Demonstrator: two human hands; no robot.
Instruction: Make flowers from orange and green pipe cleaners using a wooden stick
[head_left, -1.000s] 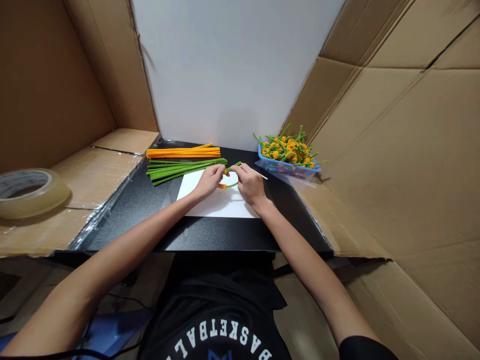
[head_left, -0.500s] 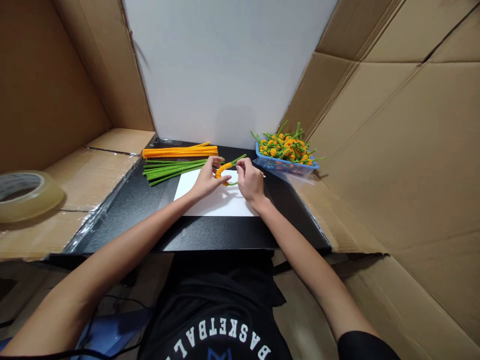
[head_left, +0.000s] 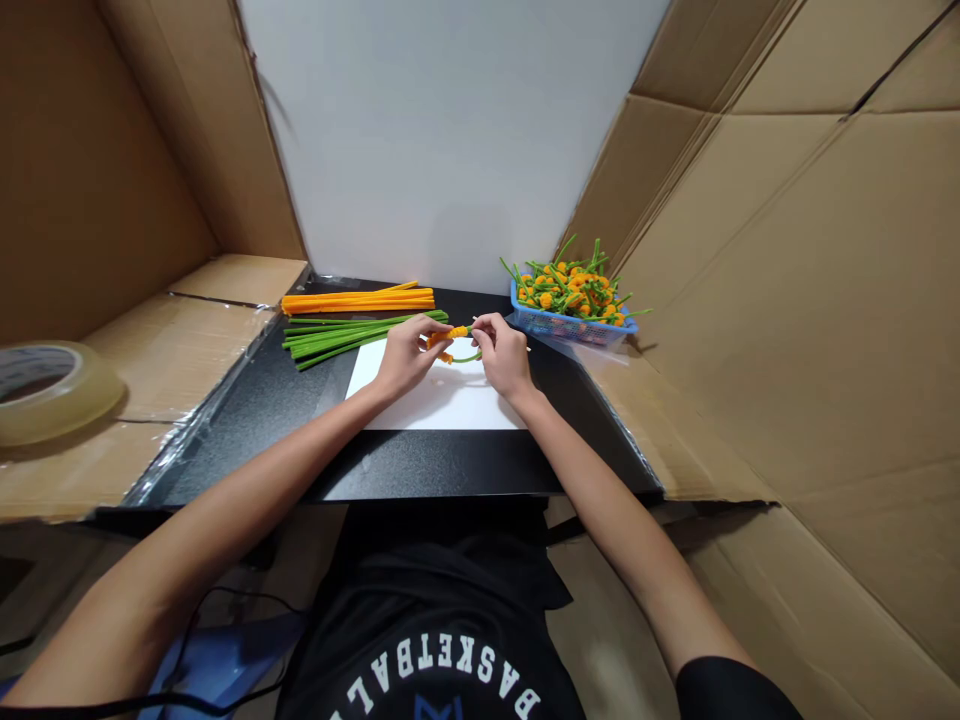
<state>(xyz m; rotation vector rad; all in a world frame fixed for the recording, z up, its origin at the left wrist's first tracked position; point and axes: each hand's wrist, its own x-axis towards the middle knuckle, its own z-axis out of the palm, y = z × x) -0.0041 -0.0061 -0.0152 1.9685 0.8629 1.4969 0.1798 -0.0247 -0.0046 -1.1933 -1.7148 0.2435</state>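
Observation:
Over a white sheet (head_left: pixel 442 405), both my hands hold one bent green pipe cleaner (head_left: pixel 466 358) with an orange pipe cleaner (head_left: pixel 458 332) coiled around it. My left hand (head_left: pixel 409 352) is closed on the orange coil, thumb and fingers pinching it. On the right, my right hand (head_left: pixel 502 352) pinches the green ends. Between the hands the piece forms a small loop. Its left part is partly hidden by my left fingers.
Bundles of orange pipe cleaners (head_left: pixel 360 300) and green pipe cleaners (head_left: pixel 337 338) lie at the back left of the black table (head_left: pixel 442 468). A blue basket (head_left: pixel 570 325) of orange-and-green pieces stands back right. Tape (head_left: pixel 97 395) lies far left; cardboard walls (head_left: pixel 787 300) flank the table.
My left hand has closed in, its fingers now covering more of the orange coil, which showed as a wider arc before. My right hand still pinches the green ends.

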